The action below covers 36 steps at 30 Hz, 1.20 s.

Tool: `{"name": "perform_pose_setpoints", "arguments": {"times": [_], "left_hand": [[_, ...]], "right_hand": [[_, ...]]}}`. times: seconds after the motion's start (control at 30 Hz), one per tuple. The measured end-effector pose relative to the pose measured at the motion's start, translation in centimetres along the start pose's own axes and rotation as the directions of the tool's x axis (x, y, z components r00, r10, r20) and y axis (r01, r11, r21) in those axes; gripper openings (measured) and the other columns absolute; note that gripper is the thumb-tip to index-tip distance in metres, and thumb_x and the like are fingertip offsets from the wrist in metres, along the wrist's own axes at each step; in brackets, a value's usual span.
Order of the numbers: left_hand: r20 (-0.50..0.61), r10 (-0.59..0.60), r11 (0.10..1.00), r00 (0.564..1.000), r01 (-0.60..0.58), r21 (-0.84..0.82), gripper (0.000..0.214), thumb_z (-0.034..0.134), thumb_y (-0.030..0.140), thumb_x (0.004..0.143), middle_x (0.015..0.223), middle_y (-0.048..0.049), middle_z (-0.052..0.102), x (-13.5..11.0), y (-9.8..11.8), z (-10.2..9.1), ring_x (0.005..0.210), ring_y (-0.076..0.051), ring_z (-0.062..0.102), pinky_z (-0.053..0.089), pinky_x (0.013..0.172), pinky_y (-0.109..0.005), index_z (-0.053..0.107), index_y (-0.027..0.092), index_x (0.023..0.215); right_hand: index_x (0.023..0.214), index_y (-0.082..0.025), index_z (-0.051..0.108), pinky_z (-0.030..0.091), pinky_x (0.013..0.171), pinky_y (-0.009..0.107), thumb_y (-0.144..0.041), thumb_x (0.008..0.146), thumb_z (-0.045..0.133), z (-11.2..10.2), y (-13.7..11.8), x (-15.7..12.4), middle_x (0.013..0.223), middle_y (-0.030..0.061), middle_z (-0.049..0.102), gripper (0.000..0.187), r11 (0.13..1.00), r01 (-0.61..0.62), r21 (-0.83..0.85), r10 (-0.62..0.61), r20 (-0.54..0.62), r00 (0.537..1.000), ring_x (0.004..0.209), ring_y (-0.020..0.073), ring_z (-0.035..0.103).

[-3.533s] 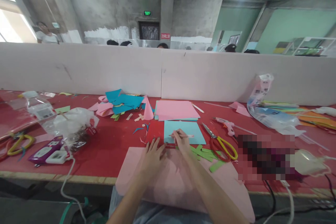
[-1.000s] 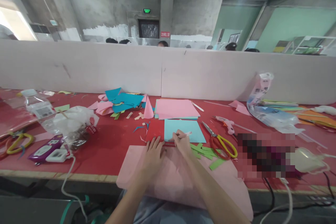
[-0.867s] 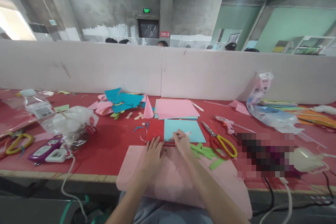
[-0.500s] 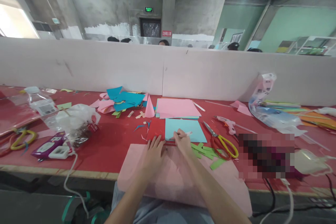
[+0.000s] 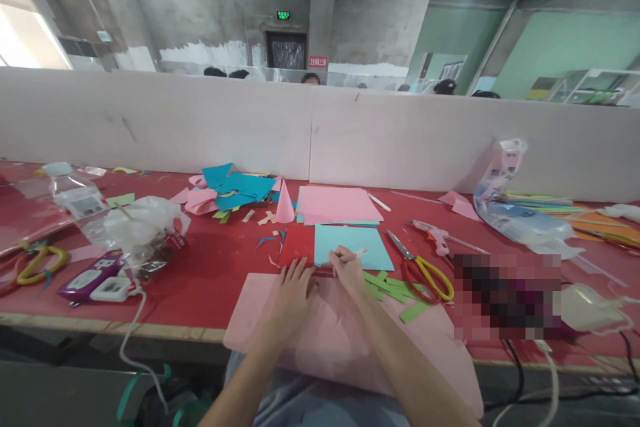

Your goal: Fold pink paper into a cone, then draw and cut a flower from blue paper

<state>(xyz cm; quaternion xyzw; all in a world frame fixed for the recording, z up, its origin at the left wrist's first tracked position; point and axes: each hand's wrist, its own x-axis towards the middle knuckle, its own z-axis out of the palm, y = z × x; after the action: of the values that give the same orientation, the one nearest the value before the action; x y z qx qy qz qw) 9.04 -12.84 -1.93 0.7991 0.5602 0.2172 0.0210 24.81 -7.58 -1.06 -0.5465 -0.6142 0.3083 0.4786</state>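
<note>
My right hand (image 5: 347, 268) grips a slim white pen (image 5: 359, 255), its tip low near the seam between a red paper sheet (image 5: 299, 245) and a light blue sheet (image 5: 363, 241). Spread fingers of my left hand (image 5: 296, 285) lie flat on the red sheet's near edge. Between the hands a thin dark strip or edge shows, too small to name. A large pink sheet (image 5: 250, 320) lies under both forearms. Green paper strips (image 5: 387, 287) are scattered right of my right hand, beside yellow-and-red-handled scissors (image 5: 425, 273).
Stacked pink paper (image 5: 340, 205) lies behind the sheets, with a pink paper cone (image 5: 285, 203) and blue scraps (image 5: 245, 190) to its left. A pink glue gun (image 5: 435, 238) rests at right. Leftward are a plastic bag (image 5: 145, 227), a purple device (image 5: 93, 277) and a bottle (image 5: 70, 187).
The view has shifted very slightly. Both hands, the pen and the papers keep nearly the same places.
</note>
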Motion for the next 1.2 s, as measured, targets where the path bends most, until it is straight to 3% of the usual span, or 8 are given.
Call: {"name": "perform_pose_setpoints", "arguments": {"times": [0.2,0.37,0.5,0.73,0.93,1.2], "left_hand": [[0.007,-0.004,1.000,1.000,0.004,0.018,0.032,0.040,0.029,0.088,0.136,-0.0059,0.040,0.1,0.0,0.0,0.129,-0.024,0.028,0.021,0.106,-0.045,0.051,0.021,0.117],[0.012,-0.012,1.000,1.000,0.011,0.024,0.034,0.038,0.030,0.089,0.137,-0.0053,0.040,0.1,0.1,-0.2,0.129,-0.023,0.029,0.022,0.106,-0.044,0.049,0.022,0.121],[0.015,-0.002,0.999,1.000,0.002,0.043,0.039,0.038,0.028,0.089,0.137,-0.0048,0.039,0.1,0.2,-0.4,0.129,-0.023,0.029,0.023,0.105,-0.045,0.044,0.025,0.127],[0.037,-0.021,0.999,0.999,0.020,0.044,0.036,0.038,0.026,0.089,0.138,-0.0051,0.038,0.0,0.5,-0.8,0.129,-0.024,0.029,0.024,0.105,-0.046,0.049,0.024,0.123],[-0.010,-0.001,0.999,1.000,0.002,0.046,0.036,0.038,0.028,0.089,0.138,-0.0041,0.039,0.0,0.1,0.2,0.129,-0.024,0.028,0.022,0.105,-0.045,0.049,0.025,0.123],[-0.019,0.013,0.998,1.000,-0.011,0.063,0.036,0.039,0.030,0.089,0.137,-0.0044,0.039,0.0,-0.2,0.5,0.129,-0.024,0.027,0.021,0.105,-0.046,0.048,0.026,0.123]], "right_hand": [[0.054,-0.023,0.034,0.031,0.042,0.020,-0.035,0.078,0.045,0.0,-0.3,-0.1,0.033,-0.0065,0.039,0.030,1.000,-0.001,0.024,0.001,-0.011,1.000,0.045,0.0148,0.055],[0.054,-0.022,0.034,0.027,0.037,0.020,-0.037,0.077,0.047,-0.1,-0.1,0.1,0.038,-0.0053,0.050,0.030,0.991,-0.046,0.125,0.045,0.003,0.999,0.033,0.0107,0.044],[0.055,-0.022,0.035,0.028,0.037,0.021,-0.040,0.078,0.047,-0.1,0.0,0.3,0.038,-0.0046,0.052,0.031,0.984,-0.029,0.175,0.032,-0.012,0.999,0.032,0.0105,0.043],[0.053,-0.023,0.035,0.035,0.045,0.021,-0.042,0.080,0.046,-0.4,0.1,0.2,0.033,-0.0043,0.046,0.034,0.994,-0.033,0.106,0.050,-0.162,0.985,0.045,0.0155,0.056],[0.054,-0.022,0.037,0.032,0.043,0.021,-0.040,0.080,0.046,-0.4,0.1,0.0,0.039,-0.0042,0.053,0.033,0.999,-0.034,0.009,0.035,-0.066,0.997,0.040,0.0132,0.052],[0.053,-0.022,0.039,0.032,0.043,0.021,-0.041,0.078,0.046,-0.2,0.0,0.0,0.034,-0.0054,0.050,0.032,0.998,-0.055,-0.013,0.054,-0.032,0.998,0.040,0.0133,0.053]]}}
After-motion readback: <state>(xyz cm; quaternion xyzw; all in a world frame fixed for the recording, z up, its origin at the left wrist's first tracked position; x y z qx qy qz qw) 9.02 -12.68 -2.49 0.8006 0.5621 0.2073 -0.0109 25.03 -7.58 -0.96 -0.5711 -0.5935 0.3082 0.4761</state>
